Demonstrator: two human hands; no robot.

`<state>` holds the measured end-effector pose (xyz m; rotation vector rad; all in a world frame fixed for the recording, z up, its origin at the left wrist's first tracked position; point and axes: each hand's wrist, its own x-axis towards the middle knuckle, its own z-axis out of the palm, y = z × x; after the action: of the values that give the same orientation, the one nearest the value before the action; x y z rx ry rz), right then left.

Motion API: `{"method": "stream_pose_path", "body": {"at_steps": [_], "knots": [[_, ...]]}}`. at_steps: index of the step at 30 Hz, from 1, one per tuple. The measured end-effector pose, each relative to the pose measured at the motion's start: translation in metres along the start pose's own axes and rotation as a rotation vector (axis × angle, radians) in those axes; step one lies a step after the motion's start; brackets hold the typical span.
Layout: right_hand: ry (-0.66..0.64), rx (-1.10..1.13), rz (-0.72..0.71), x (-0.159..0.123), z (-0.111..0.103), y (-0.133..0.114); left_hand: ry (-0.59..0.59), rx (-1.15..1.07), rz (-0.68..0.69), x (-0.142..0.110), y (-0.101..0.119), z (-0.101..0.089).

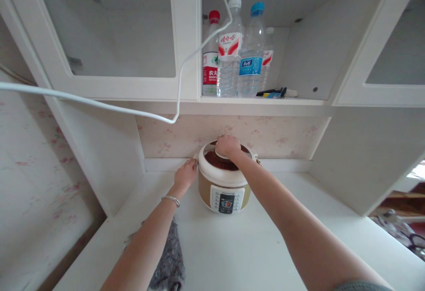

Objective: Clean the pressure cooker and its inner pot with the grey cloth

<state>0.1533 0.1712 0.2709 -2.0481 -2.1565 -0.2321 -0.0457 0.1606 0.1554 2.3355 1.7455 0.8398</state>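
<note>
An electric pressure cooker [206, 184] with a white rim, gold body and front control panel stands against the back of the white counter. My right hand [227, 146] is closed around the handle on top of its dark brown lid [215, 162]; the fingers hide most of that handle. At the cooker's left side, my left hand [186, 174] is closed on the small side handle [195, 158], its fingertips partly hidden. A grey fuzzy cloth [169, 260] lies on the counter, partly under my left forearm.
Several plastic bottles [229, 72] stand on the cabinet shelf above, beside small dark items [272, 93]. A white cable [133, 112] hangs across the upper left. Cabinet side panels [361, 149] bound the counter [259, 255] on both sides.
</note>
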Motion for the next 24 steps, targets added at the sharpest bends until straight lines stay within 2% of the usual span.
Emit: {"method": "stream_pose_path", "body": {"at_steps": [3,6,8,10,12,13,15,17,19,21,24], "knots": [[0.097,0.031,-0.064,0.0,0.002,0.005,-0.02,-0.021,0.012,-0.001,-0.004,0.002],[0.298,0.172,-0.204,0.0,0.0,0.012,-0.09,-0.097,0.026,-0.008,-0.008,0.005],[0.424,0.243,-0.234,-0.001,-0.001,0.017,-0.138,-0.151,0.006,-0.023,-0.01,0.004],[0.559,0.314,-0.188,-0.009,0.001,0.021,-0.148,-0.179,-0.013,-0.052,-0.014,0.0],[0.713,0.424,-0.142,-0.025,0.005,0.025,-0.155,-0.18,0.027,-0.094,-0.021,-0.008],[0.785,0.493,-0.138,-0.037,0.009,0.027,-0.187,-0.171,0.075,-0.118,-0.027,-0.012],[0.869,0.605,-0.17,-0.069,0.016,0.03,-0.334,-0.115,0.122,-0.168,-0.042,-0.021],[0.911,0.682,-0.202,-0.108,0.024,0.034,-0.531,-0.018,0.07,-0.211,-0.062,-0.025],[0.932,0.765,-0.179,-0.147,0.035,0.038,-0.635,0.093,-0.001,-0.24,-0.081,-0.026],[0.9,0.91,-0.07,-0.182,0.053,0.042,-0.636,0.159,-0.019,-0.253,-0.095,-0.022],[0.693,1.081,0.189,-0.229,0.093,0.051,-0.524,0.229,0.018,-0.253,-0.108,-0.011]]}}
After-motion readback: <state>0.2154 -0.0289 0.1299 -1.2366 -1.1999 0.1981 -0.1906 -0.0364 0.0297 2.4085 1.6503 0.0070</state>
